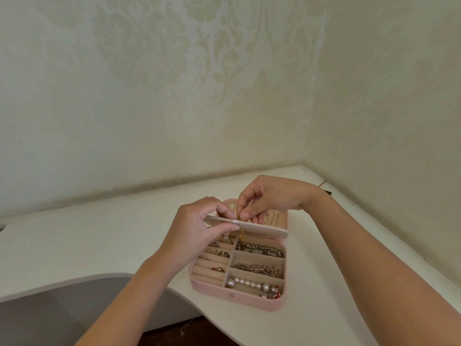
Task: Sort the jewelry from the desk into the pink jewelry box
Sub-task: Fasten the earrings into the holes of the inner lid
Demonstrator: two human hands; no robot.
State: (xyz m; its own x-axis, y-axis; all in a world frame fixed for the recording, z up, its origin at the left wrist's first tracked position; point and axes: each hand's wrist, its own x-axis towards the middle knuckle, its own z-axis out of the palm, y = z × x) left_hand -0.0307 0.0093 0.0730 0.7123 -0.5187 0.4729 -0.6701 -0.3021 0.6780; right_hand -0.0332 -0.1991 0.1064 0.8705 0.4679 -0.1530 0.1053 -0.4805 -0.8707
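Head view, hands: left hand (199,226) pinches the divider flap (259,229); right hand (269,198) pinches a gold chain (241,234) at its top.
Chain: hangs at 12 o'clock over the pink jewelry box (239,297); likely light, limp, snag-prone; best held near the clasp.
Count: one box, three bead strands at 3 o'clock, several rings at 9 o'clock.
Worktop (99,221): white.

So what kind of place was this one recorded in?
Most likely a home, perhaps a bedroom corner: floral damask wallpaper, a curved white desk set into the corner, and an open pink jewelry box being filled by hand.
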